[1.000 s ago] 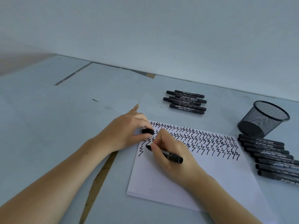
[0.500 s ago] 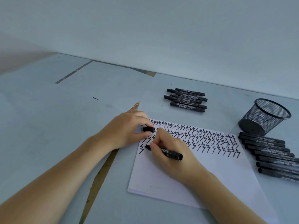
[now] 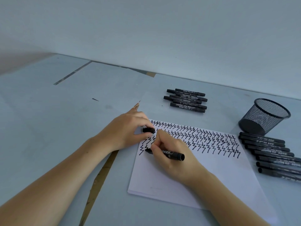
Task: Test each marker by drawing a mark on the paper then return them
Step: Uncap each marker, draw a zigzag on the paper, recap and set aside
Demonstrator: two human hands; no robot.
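At centre left of the frame, the left hand [image 3: 125,128] rests at the upper left corner of the paper [image 3: 203,176], fingers and thumb curled to pinch a black cap [image 3: 148,130]. Just right of it, the right hand [image 3: 172,154] grips an uncapped marker [image 3: 169,154], tip on the sheet beside rows of zigzag marks [image 3: 203,139]. Above centre lies a small pile of markers [image 3: 185,100]. At far right, a mesh cup [image 3: 263,116] stands above a row of markers [image 3: 273,154].

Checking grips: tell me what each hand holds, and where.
Right hand grips the marker by its barrel near the tip. Left hand pinches its cap by the sides.
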